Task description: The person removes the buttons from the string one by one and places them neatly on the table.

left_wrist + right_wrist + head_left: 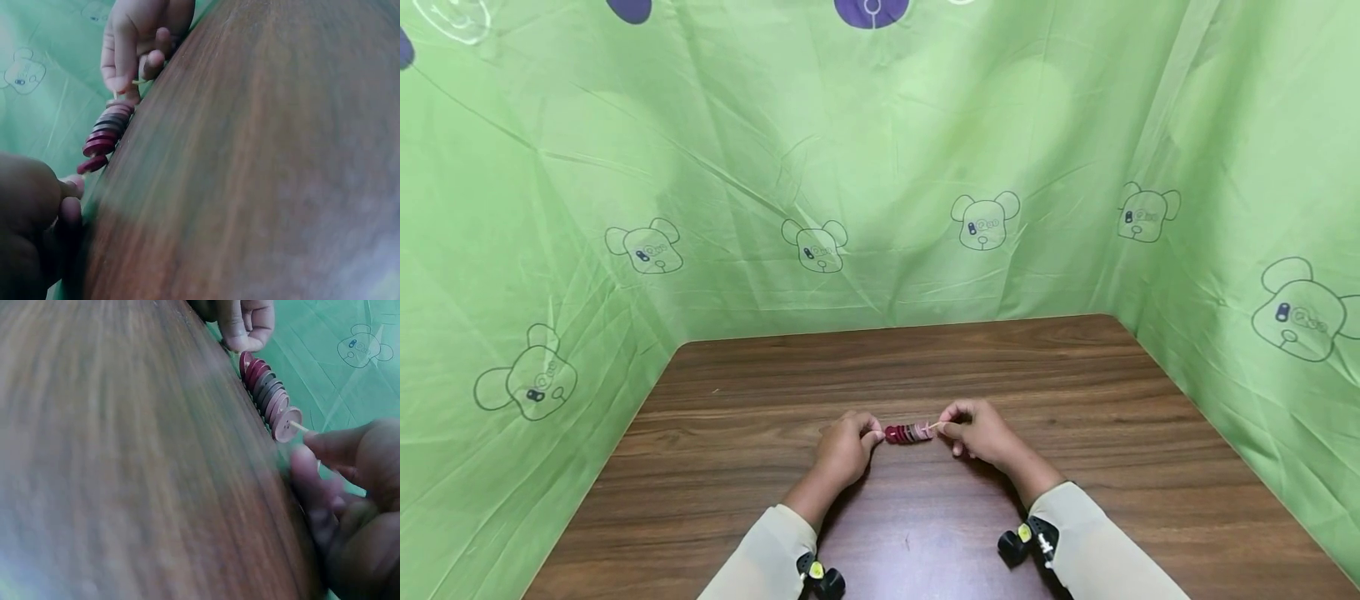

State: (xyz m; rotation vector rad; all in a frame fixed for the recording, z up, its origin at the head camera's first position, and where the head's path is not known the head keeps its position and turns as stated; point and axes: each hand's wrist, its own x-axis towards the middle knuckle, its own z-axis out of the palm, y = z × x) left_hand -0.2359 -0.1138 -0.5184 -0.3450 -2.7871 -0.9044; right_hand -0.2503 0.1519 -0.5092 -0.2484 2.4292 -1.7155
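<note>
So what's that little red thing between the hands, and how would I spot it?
Find the brown wooden table against the green cloth. Near its middle, the left hand and right hand hold a row of buttons on a thin stick, dark red fading to pink.

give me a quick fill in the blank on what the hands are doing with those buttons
1. The row of buttons is threaded on a thin ____.
2. The left hand and the right hand each hold one ____ of the row.
3. The hands work over a brown ____ table.
4. The cloth behind the table is ____ with bear outlines.

Missing words: stick; end; wooden; green
</note>
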